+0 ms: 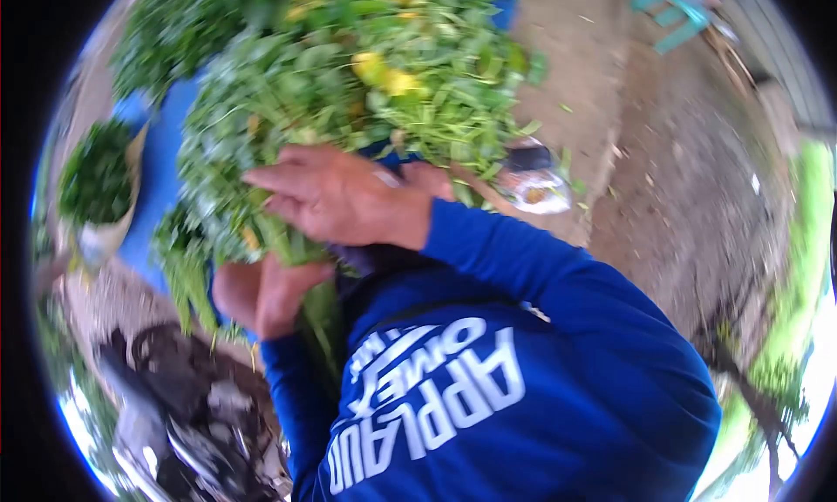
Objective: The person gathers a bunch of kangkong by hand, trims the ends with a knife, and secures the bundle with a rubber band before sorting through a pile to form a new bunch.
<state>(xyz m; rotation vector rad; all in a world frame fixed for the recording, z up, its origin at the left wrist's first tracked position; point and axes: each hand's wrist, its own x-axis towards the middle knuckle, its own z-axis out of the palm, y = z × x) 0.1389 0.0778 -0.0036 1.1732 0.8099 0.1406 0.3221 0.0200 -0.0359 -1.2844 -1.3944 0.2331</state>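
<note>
My left hand (277,300) is closed around a bunch of leafy greens (323,319), its pale green stems hanging down against my body. Above it, my right hand (336,195) lies flat over the leaves with its fingers stretched out to the left, slightly blurred. A large heap of cut leafy greens (261,92) spreads in front of both hands, with yellow leaves (388,73) among it. Part of what my left fingers grip is hidden by the palm and leaves.
Blue sheeting (161,162) lies under the heap. At left stands a sack of greens (98,175). A clear plastic bag (539,191) and a dark object (529,159) lie at right. A motorcycle (187,415) is at lower left, a green plastic stool (676,16) at upper right.
</note>
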